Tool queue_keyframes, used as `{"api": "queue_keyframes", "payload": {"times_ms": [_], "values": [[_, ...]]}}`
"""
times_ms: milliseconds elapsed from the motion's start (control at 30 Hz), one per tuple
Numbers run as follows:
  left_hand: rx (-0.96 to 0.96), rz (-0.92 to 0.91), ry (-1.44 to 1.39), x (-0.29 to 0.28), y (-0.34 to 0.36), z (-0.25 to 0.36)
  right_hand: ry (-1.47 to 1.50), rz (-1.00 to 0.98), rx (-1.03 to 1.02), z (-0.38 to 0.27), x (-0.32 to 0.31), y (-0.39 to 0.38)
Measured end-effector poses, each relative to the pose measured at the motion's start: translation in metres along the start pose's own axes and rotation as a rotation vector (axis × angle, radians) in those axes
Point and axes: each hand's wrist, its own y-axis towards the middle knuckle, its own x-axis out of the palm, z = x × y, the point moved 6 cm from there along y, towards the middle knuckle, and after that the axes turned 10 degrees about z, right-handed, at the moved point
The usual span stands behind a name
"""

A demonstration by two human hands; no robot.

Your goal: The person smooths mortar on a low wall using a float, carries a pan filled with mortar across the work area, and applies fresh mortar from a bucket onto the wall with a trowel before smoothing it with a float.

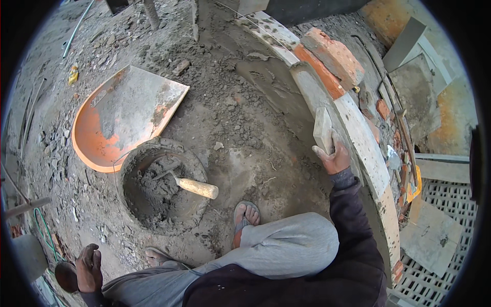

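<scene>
My right hand (336, 157) grips a flat, grey, mortar-stained plastering float (322, 128), thumb on one side and fingers on the other. The float rests at the inner edge of a curved low wall (312, 89) coated with wet grey mortar. At the lower left, my left hand (89, 268) has curled fingers and appears to hold a round brown cup (65, 276) by its side; its grip is partly hidden. Between my hands stands a bucket (200, 169) of grey mortar. In it lies a trowel (196, 188), wooden handle over the rim and blade partly in the mortar.
An orange scoop-shaped pan (84, 135), crusted with cement, lies behind the bucket. Broken bricks (335, 56) sit on the wall top. Beyond the wall are a bent rod (381, 77), boards (432, 235) and a perforated grating (450, 197). A green hose (43, 230) runs at left.
</scene>
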Motion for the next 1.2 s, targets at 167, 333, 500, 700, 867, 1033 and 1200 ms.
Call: {"api": "queue_keyframes", "payload": {"times_ms": [167, 333, 500, 700, 867, 1033, 1200], "values": [[0.0, 0.124, 0.017, -0.022, -0.043, 0.028, 0.011, 0.005, -0.121, -0.067, 0.064, 0.075], [-0.061, 0.024, -0.011, -0.019, -0.051, 0.04, -0.096, -0.073, -0.066, -0.136, 0.12, 0.139], [0.176, -0.031, -0.064, -0.004, -0.021, 0.049, -0.226, -0.132, -0.007, -0.097, 0.112, 0.103], [0.065, -0.148, -0.122, 0.015, 0.022, 0.01, -0.268, -0.078, 0.001, 0.035, 0.025, -0.042], [-0.106, -0.168, -0.209, 0.021, 0.009, -0.027, -0.213, -0.092, 0.012, 0.104, -0.045, -0.121], [-0.218, -0.124, -0.142, 0.016, -0.01, -0.038, -0.132, -0.191, 0.042, 0.075, 0.004, -0.067], [-0.212, -0.126, -0.032, 0.008, -0.028, -0.021, 0.01, -0.019, -0.171, -0.033, 0.094, 0.044]]}}
